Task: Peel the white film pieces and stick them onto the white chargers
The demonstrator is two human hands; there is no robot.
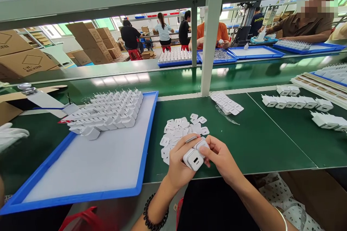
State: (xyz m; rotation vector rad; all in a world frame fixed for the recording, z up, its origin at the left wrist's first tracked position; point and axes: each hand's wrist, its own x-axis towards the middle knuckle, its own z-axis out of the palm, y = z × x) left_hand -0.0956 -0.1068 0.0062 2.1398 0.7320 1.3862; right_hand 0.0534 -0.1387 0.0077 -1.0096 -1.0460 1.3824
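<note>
Near the front edge of the bench, my left hand (180,162) is closed around a white charger (193,159), whose end face with a dark port slot points toward me. A second white charger (202,145) sits against it, partly covered by fingers. My right hand (223,155) grips this second one, its thumb pressed on the end. A thin flat piece (191,139) shows between my left fingers. Just beyond my hands lies a loose pile of white cover plates (177,130) with small slots.
A blue-rimmed tray (148,144) on the left carries rows of white chargers (108,112). Stacked cover plates (227,103) lie beyond my hands, and more chargers (295,101) stand at right. A metal post (210,36) rises mid-bench. Co-workers sit across the line. A gloved hand (12,135) shows far left.
</note>
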